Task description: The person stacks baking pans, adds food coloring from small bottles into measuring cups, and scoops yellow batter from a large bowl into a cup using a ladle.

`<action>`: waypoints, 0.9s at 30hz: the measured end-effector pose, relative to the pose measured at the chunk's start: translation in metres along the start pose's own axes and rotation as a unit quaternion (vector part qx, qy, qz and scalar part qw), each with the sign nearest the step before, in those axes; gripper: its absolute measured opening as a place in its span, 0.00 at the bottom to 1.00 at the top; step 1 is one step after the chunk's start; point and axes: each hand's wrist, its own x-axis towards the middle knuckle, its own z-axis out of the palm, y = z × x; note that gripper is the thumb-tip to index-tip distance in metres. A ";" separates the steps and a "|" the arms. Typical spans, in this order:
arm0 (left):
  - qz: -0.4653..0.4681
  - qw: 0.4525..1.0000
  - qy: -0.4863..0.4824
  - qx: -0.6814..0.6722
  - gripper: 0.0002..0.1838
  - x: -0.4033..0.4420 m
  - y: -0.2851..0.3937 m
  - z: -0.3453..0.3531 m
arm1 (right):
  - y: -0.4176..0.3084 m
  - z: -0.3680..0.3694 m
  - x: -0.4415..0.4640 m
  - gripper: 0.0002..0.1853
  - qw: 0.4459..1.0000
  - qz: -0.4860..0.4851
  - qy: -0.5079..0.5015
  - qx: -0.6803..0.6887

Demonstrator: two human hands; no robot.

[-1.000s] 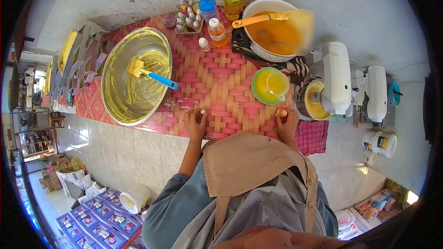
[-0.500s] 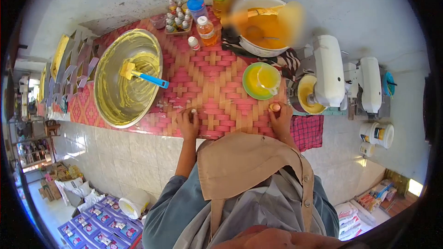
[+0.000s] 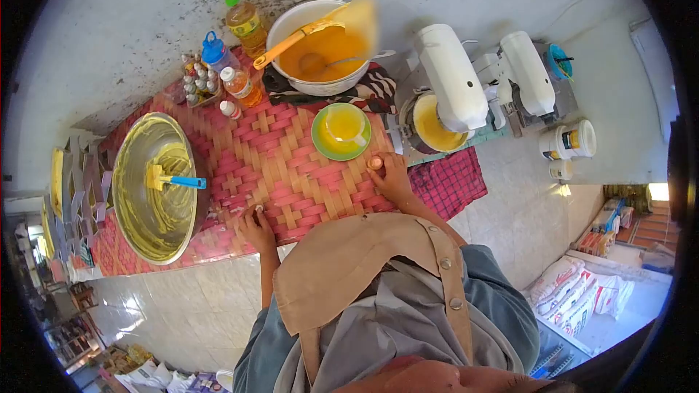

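My left hand (image 3: pixel 257 231) rests on the front edge of the table (image 3: pixel 266 167), fingers apart, holding nothing I can see. My right hand (image 3: pixel 395 178) lies on the table near the mixer, fingers forward; a small round orange-brown spot shows at its thumb, and I cannot tell if it is the thumb tip. Just beyond it, a clear measuring jug (image 3: pixel 345 125) of yellow liquid stands on a green plate (image 3: pixel 325 147). Left of my left hand sits a big metal bowl (image 3: pixel 132 207) smeared with yellow batter, a blue-handled spatula (image 3: pixel 182 181) in it.
At the back is a white basin (image 3: pixel 282 23) of orange-yellow mixture with an orange-handled spatula (image 3: pixel 291 41) across it. Bottles (image 3: pixel 240 87) stand beside it. Two white stand mixers (image 3: pixel 451 76) are at the right, the nearer over a bowl (image 3: pixel 437 125). A checked cloth (image 3: pixel 455 183) hangs there.
The view has turned and shifted to the right, so the table looks tilted and its things sit further left. Both hands stay at the table edge, the right nearer the mixer.
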 end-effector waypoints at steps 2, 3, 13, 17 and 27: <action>0.007 1.000 0.012 -0.014 0.08 0.001 0.005 -0.001 | 0.002 0.002 -0.001 0.20 1.000 0.000 -0.006 -0.003; 0.011 0.999 0.025 -0.027 0.08 0.002 0.007 -0.002 | 0.004 0.002 -0.002 0.20 1.000 0.002 -0.004 -0.004; 0.006 0.999 0.037 -0.037 0.08 0.001 0.011 -0.002 | 0.004 0.000 -0.001 0.21 1.000 -0.013 -0.009 -0.008; 0.005 0.999 0.037 -0.017 0.07 0.003 0.016 -0.005 | 0.004 0.002 -0.001 0.21 1.000 -0.011 -0.006 -0.004; 0.001 0.999 0.031 -0.028 0.08 0.001 0.010 -0.001 | 0.004 0.002 -0.001 0.21 1.000 -0.013 -0.001 -0.008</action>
